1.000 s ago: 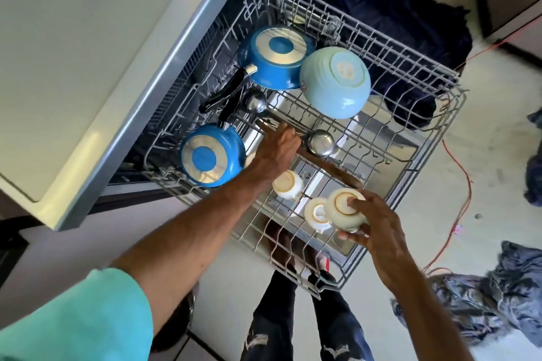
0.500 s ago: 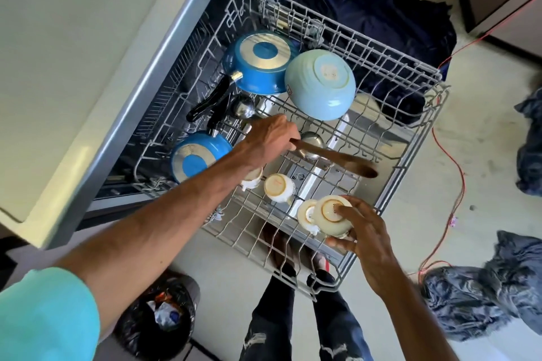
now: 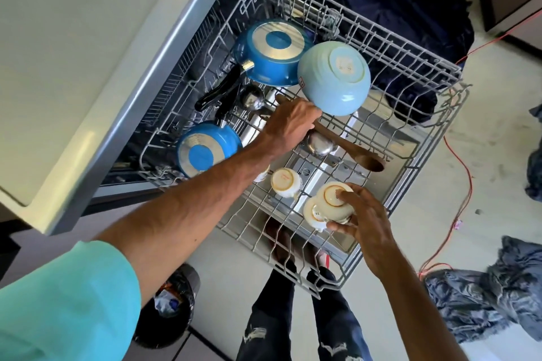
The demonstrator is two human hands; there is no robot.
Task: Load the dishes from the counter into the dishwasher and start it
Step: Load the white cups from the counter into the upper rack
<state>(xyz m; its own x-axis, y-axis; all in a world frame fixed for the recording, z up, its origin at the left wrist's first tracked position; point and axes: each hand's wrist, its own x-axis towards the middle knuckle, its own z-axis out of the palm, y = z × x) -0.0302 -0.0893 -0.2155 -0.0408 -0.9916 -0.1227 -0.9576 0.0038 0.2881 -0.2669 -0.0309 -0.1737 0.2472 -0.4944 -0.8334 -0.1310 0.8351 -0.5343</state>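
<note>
Pulled-out rack (image 3: 410,47): left hand (image 3: 289,129) grips wooden spoon (image 3: 352,149); right fingers (image 3: 349,196) pinch cup (image 3: 331,202) near its edge.

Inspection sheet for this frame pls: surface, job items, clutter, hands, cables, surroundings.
Surface: pale counter at left; wire rack pulled out below it.
Job's things: large blue pan, small blue pan, pale blue bowl and white cup all bottom-up in the rack; steel ladle lies under the spoon.
Clutter: black-bagged bin on the floor; dark blue cloth and grey cloth heaped on the floor.
Hands: left hand grips the wooden spoon over the rack; right hand holds a cream cup bottom-up.
Cables: red cord on the floor, right of the rack.
Surroundings: person's legs beneath the rack.
</note>
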